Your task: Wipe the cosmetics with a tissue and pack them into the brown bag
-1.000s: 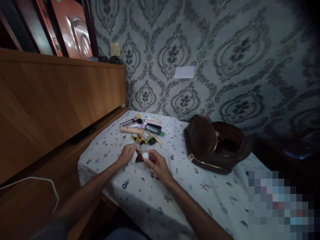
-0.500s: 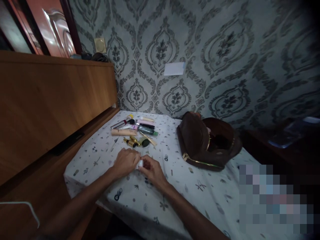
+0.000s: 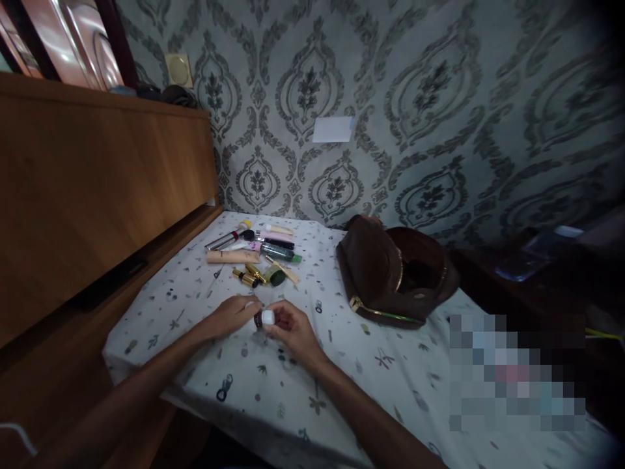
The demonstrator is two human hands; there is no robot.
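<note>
Both hands meet over the patterned white cloth, around a small dark bottle (image 3: 258, 318) with a white cap (image 3: 268, 317). My left hand (image 3: 237, 314) is closed on the dark body, which its fingers partly hide. With thumb and fingertips, my right hand (image 3: 293, 329) pinches the white cap from the right side. Whether cap and body are joined I cannot tell. Just beyond the hands lie gold tubes (image 3: 245, 278), a round green-lidded container (image 3: 277, 276) and a thin pale stick (image 3: 288, 271).
Farther back lie a peach tube (image 3: 233, 257), a dark green bottle (image 3: 278, 251) and a silver tube (image 3: 222, 241). An unzipped brown bag (image 3: 375, 273) stands on the right. A wooden cabinet (image 3: 107, 169) borders the left side; the patterned wall (image 3: 336, 78) rises behind.
The hands have turned and shifted slightly left, so the dark body now shows beside the white cap. The whole view has also moved a little.
</note>
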